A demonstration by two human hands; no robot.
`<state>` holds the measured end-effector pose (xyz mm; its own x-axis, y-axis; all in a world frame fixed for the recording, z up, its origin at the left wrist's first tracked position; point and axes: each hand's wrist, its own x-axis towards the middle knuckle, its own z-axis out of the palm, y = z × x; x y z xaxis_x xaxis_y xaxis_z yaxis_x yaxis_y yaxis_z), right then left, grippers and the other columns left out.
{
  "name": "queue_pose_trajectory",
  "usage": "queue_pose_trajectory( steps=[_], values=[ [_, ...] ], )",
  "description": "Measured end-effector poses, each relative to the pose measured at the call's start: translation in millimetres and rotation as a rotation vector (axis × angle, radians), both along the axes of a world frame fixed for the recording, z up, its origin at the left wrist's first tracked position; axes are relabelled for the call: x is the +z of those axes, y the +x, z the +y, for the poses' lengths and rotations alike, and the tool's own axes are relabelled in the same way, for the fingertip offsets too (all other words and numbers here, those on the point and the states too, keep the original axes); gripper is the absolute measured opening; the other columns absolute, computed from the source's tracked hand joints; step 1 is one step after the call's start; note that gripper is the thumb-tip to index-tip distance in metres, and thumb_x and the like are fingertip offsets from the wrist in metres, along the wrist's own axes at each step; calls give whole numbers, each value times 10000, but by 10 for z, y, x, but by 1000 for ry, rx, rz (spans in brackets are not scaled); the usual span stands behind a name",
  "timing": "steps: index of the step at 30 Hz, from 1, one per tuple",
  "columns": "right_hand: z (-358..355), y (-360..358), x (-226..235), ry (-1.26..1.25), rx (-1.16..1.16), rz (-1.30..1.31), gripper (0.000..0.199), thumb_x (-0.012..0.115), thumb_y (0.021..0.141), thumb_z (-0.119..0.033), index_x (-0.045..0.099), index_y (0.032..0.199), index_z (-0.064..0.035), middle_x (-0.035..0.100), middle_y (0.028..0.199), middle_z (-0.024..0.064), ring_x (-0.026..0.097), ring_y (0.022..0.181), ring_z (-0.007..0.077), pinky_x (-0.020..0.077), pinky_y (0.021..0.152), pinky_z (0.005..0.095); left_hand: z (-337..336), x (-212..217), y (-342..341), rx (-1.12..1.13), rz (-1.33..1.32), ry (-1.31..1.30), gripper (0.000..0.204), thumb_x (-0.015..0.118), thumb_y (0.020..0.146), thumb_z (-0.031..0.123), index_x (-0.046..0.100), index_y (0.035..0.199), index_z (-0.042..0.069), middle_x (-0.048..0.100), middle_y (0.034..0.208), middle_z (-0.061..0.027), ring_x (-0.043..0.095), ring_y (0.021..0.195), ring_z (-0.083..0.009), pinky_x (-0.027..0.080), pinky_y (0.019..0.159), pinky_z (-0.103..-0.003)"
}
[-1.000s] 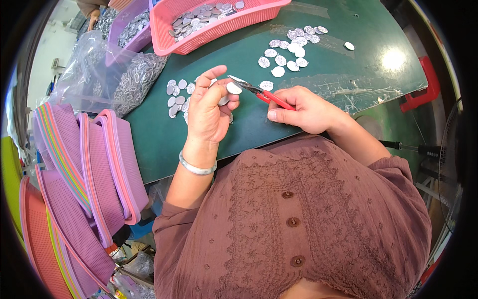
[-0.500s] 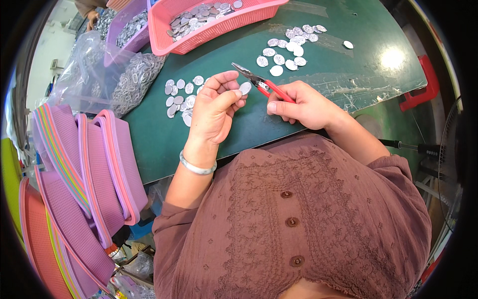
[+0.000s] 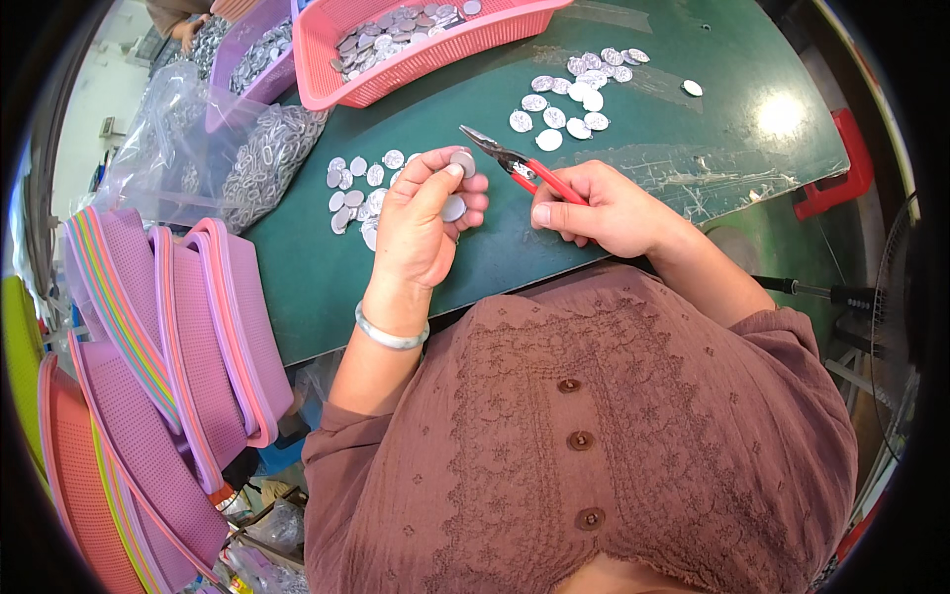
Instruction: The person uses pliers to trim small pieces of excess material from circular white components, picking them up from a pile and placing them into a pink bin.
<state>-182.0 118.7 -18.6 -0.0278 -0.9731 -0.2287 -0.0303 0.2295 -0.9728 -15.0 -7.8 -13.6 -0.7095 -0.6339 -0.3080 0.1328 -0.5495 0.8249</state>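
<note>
Between the thumb and fingertips of my left hand (image 3: 421, 208) is a small silver oval pendant (image 3: 463, 163). A second silver pendant (image 3: 453, 208) rests against the lower fingers of the same hand. My right hand (image 3: 604, 206) is closed round the red handles of needle-nose pliers (image 3: 515, 163), whose tips point up and left, just past my left fingertips and apart from the pendants. Beside my left hand lies a loose group of silver pendants (image 3: 353, 199), partly covered by it. Farther off to the right, more pendants (image 3: 579, 129) are spread on the green table (image 3: 475, 259).
A pink basket (image 3: 435, 59) of silver discs stands at the back. Left of it are a purple basket (image 3: 220, 59) and a clear bag of metal links (image 3: 272, 163). Stacked baskets (image 3: 223, 327) lean at the left table edge. Another person's hand (image 3: 188, 35) shows far left.
My left thumb and fingers have shifted up and left. One pendant is now at the fingertips, and another shows lower against the fingers. The right hand and pliers stay put.
</note>
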Motion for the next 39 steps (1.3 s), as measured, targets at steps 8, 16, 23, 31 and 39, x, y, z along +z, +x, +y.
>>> queue_pose_trajectory(
  steps=[8,16,23,31,39],
  values=[
    [-1,-3,9,-6,12,14,266,601,818,-278,547,717,-38,470,553,-19,435,503,71,365,471,237,-5,27,15,39,103,58,119,523,844,65,565,943,14,601,775,-84,536,602,-110,431,539,-214],
    [6,-3,14,-18,26,59,254,603,815,-265,558,733,-28,463,558,-28,417,523,59,354,479,245,19,14,-20,133,54,-15,200,565,812,16,512,1005,18,589,844,-77,580,674,-149,481,617,-233],
    [2,-2,49,-38,55,136,269,604,810,-271,556,756,-12,468,570,3,405,562,87,362,515,271,14,53,-1,157,36,-13,116,587,803,38,509,888,54,593,825,-68,596,704,-154,484,613,-240],
    [-4,16,-3,-139,68,228,276,608,808,-268,555,761,-1,466,570,30,407,558,104,369,518,286,14,91,-5,166,8,-58,55,577,804,47,524,811,59,577,777,-64,526,633,-119,424,549,-223],
    [-11,21,-23,-173,82,288,288,606,808,-273,561,763,8,486,573,55,427,544,128,375,513,298,8,111,2,185,-15,-126,60,576,794,41,521,795,65,572,752,-58,526,604,-115,425,538,-228]
  ],
)
